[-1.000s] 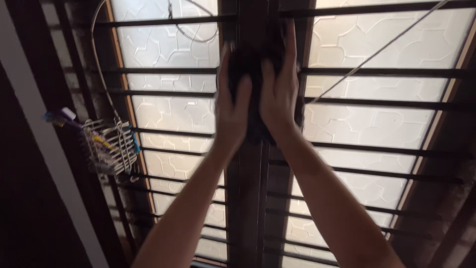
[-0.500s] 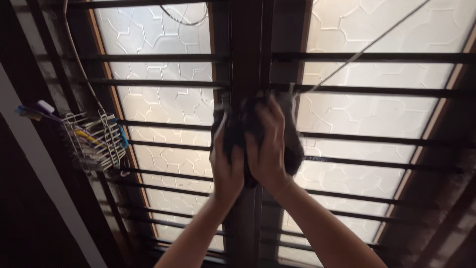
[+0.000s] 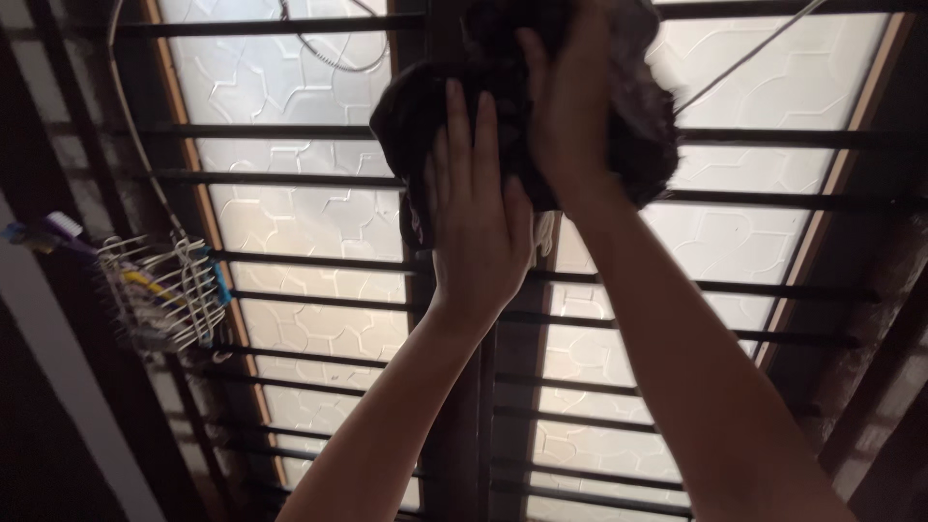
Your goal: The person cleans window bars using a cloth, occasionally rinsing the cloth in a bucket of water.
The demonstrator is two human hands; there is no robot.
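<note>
Closest to the lens, two bare forearms rise from the bottom of the frame toward the upper middle, and both hands meet on a dark cloth [image 3: 628,116] bunched against the central window post [image 3: 464,416]. The left hand [image 3: 478,227] lies flat, fingers together and stretched upward, palm pressing the cloth onto the post, which looks like a way to keep the fabric in firm contact with the wood. The right hand [image 3: 570,106] sits just above and beside it, its fingers curled over the top of the wad and clamped on it, likely to stop the loose bulk slipping. The cloth has no clear long axis; it is a rounded lump spreading sideways across the post, a fold drooping to the right. Behind it, dark horizontal bars [image 3: 290,179] cross frosted patterned glass [image 3: 309,222], bright with daylight. At the left edge hangs a wire rack [image 3: 159,290] holding coloured items, a toothbrush-like handle poking out, and a thin cord [image 3: 744,58] slants across the upper right.
</note>
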